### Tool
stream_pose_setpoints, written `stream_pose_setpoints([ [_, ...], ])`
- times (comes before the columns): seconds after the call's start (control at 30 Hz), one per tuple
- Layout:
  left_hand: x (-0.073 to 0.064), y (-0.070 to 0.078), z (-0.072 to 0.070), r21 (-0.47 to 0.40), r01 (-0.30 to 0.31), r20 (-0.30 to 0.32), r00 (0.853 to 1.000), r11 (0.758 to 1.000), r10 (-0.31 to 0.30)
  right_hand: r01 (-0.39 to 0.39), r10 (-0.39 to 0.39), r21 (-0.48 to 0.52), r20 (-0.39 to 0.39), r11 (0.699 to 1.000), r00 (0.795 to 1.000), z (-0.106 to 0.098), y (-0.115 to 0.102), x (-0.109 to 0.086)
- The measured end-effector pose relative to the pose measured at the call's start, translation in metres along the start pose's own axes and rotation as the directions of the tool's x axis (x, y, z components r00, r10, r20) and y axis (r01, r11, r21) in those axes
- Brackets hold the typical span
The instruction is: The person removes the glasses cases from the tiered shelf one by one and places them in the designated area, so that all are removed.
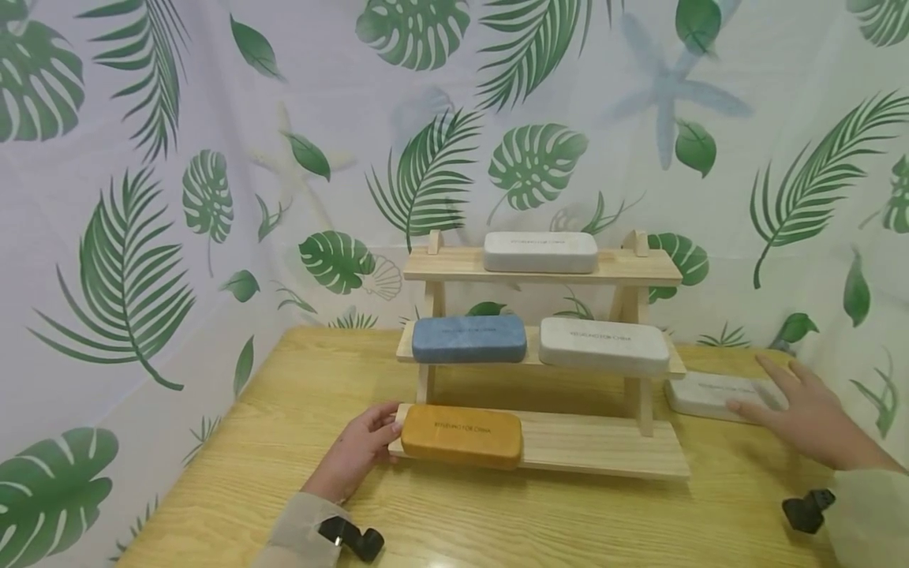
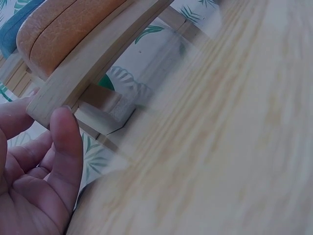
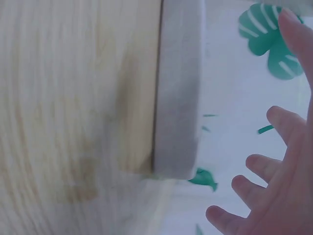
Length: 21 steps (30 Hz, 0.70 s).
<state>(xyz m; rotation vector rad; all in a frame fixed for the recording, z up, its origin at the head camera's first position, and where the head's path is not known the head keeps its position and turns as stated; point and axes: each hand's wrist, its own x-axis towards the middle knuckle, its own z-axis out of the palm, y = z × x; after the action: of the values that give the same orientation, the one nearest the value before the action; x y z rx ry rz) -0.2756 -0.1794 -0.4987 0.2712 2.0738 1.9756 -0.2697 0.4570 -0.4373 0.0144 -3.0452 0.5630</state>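
Observation:
In the head view a three-tier wooden display shelf (image 1: 604,442) stands on the table. My left hand (image 1: 362,446) pinches the left end of its bottom board, beside an orange glasses case (image 1: 461,436). The left wrist view shows the thumb (image 2: 66,129) and a finger on either side of the board's corner (image 2: 54,98). At the right, my right hand (image 1: 809,410) hovers with spread fingers over a white glasses case (image 1: 713,394) lying on the table. In the right wrist view that case (image 3: 178,98) is apart from the fingers (image 3: 264,169).
The middle tier carries a blue glasses case (image 1: 469,339) and a white one (image 1: 604,345). Another white case (image 1: 540,252) sits on the top tier. Leaf-patterned cloth (image 1: 319,197) hangs behind and beside the wooden table (image 1: 284,386). Both wrists wear small black devices (image 1: 807,511).

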Motion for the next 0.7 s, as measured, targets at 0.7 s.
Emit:
stream_pose_setpoints([
  [0.7,0.000,0.001,0.001,0.007,0.001,0.003,1.000,1.000,-0.002,0.101,-0.101,-0.022,-0.031,0.995,0.994,-0.035,-0.084,-0.046],
])
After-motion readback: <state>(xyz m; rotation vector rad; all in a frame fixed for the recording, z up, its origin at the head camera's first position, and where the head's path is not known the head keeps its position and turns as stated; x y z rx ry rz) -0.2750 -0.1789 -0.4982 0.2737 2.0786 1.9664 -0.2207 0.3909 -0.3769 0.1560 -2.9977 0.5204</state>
